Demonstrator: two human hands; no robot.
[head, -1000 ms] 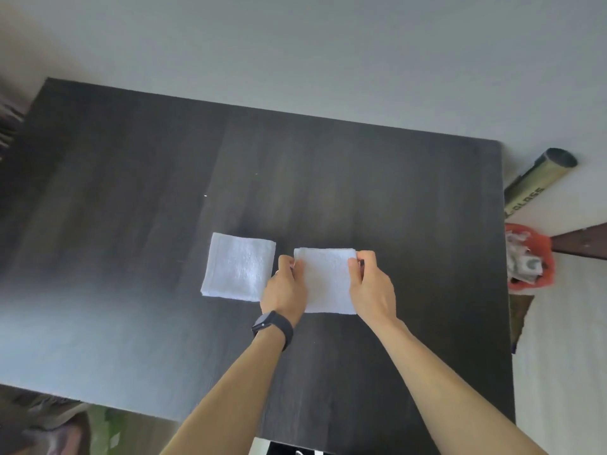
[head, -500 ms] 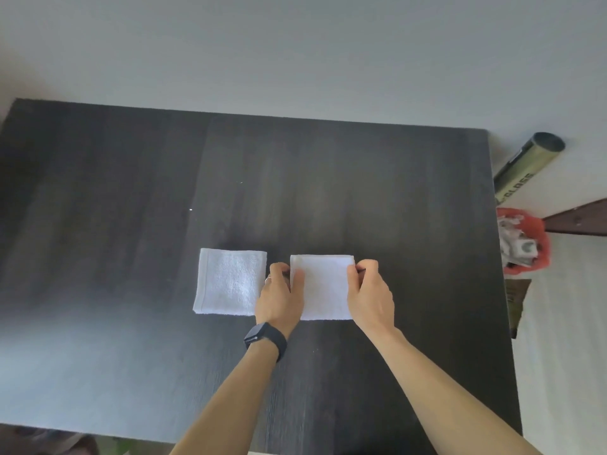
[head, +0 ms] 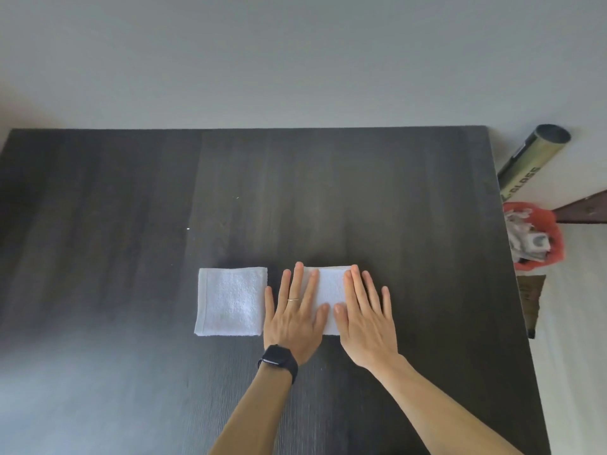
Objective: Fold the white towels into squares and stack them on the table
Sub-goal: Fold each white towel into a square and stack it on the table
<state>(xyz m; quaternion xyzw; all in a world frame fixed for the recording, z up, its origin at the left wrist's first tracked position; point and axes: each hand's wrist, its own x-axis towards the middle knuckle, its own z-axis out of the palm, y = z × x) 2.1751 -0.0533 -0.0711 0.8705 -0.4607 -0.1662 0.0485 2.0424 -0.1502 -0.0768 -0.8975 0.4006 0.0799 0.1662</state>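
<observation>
Hands press flat, fingers straight: left hand [head: 295, 318] and right hand [head: 364, 318] on folded towel [head: 330, 290]; second towel [head: 231, 300] just beside, toward bench [head: 131, 224] left edge.

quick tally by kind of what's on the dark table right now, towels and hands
white towels: 2 (free towel, pressed towel)
hands: 2 (left hand, right hand, both flat on the pressed towel)
total: 4

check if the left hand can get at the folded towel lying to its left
Probably yes: the left hand lies flat right beside that folded towel, nothing stands between them and nothing lies on it.
</observation>
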